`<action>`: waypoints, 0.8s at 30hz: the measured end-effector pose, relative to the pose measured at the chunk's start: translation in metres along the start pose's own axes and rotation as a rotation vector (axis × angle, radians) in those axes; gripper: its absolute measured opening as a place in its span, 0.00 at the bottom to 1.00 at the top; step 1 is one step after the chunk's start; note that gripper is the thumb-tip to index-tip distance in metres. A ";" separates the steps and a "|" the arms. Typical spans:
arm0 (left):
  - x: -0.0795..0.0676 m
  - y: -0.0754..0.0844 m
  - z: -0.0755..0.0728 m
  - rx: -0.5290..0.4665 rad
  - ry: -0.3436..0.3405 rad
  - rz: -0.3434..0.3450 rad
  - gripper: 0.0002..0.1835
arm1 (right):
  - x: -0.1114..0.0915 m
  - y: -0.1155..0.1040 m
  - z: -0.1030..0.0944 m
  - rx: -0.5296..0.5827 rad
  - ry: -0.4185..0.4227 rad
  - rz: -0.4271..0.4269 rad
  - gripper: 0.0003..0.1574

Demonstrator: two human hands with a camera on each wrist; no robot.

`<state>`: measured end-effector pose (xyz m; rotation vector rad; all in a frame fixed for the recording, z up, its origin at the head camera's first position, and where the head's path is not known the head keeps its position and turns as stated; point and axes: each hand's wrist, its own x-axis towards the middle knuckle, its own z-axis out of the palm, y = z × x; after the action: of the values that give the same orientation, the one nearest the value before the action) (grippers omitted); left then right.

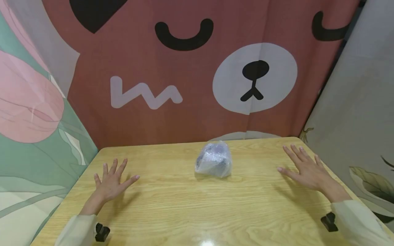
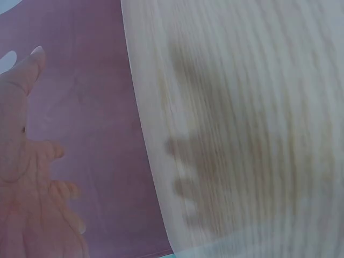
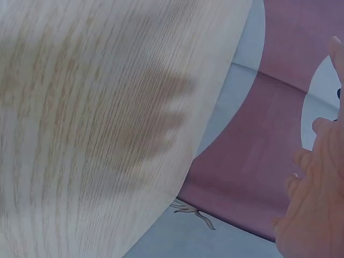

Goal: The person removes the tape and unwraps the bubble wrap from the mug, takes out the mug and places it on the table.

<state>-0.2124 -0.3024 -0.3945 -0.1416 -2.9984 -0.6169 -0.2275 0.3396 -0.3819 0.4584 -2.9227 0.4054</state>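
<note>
A clear plastic-wrapped bundle (image 1: 214,160) sits at the back middle of the wooden table (image 1: 197,208); what is inside shows only as pale and dark purplish patches. To its left, the left hand (image 1: 111,184) hovers with fingers spread and casts a shadow on the wood. Over the table's right side, the right hand (image 1: 309,172) is likewise spread, apart from the bundle. Both hands hold nothing. In the left wrist view the left hand (image 2: 32,177) shows at the left edge, and the right hand (image 3: 317,188) appears at the right edge of the right wrist view.
Behind the table hangs a reddish-brown curtain (image 1: 138,126) with a printed animal face. Floral-patterned cloth (image 1: 30,164) lines the left, and a pale leaf-print cloth (image 1: 347,112) the right. Each sleeve carries a small black device (image 1: 102,232) near the wrist.
</note>
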 end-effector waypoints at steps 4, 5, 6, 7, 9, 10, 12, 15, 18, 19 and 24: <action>0.000 0.001 0.000 0.002 0.011 -0.002 0.51 | -0.001 -0.002 0.000 0.023 0.003 -0.007 0.55; 0.000 0.001 -0.001 0.004 0.019 -0.002 0.51 | -0.001 -0.002 -0.001 0.025 0.007 -0.011 0.55; 0.001 0.001 -0.001 0.007 0.027 0.000 0.51 | -0.001 -0.003 -0.001 0.028 0.012 -0.018 0.55; 0.001 0.002 -0.002 0.008 0.034 0.002 0.51 | -0.001 -0.004 -0.002 0.032 0.020 -0.021 0.55; 0.003 0.002 -0.003 0.006 0.045 0.006 0.51 | -0.001 -0.006 -0.004 0.036 0.036 -0.029 0.55; 0.004 0.003 -0.005 0.001 0.049 0.008 0.52 | -0.002 -0.006 -0.005 0.040 0.043 -0.030 0.55; 0.005 0.004 -0.007 -0.011 0.049 0.010 0.52 | -0.002 -0.008 -0.007 0.049 0.052 -0.027 0.55; 0.005 0.005 -0.009 -0.028 0.051 0.013 0.52 | -0.002 -0.009 -0.007 0.059 0.059 -0.024 0.55; 0.006 0.005 -0.010 -0.037 0.057 0.016 0.52 | -0.001 -0.010 -0.007 0.076 0.079 -0.036 0.55; 0.006 0.005 -0.010 -0.040 0.061 0.019 0.52 | 0.000 -0.010 -0.007 0.084 0.089 -0.044 0.55; 0.009 0.007 -0.012 -0.070 0.083 0.039 0.51 | 0.004 -0.013 -0.009 0.166 0.149 -0.088 0.55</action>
<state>-0.2203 -0.2997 -0.3800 -0.1737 -2.8891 -0.7057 -0.2264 0.3291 -0.3698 0.5509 -2.7266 0.6434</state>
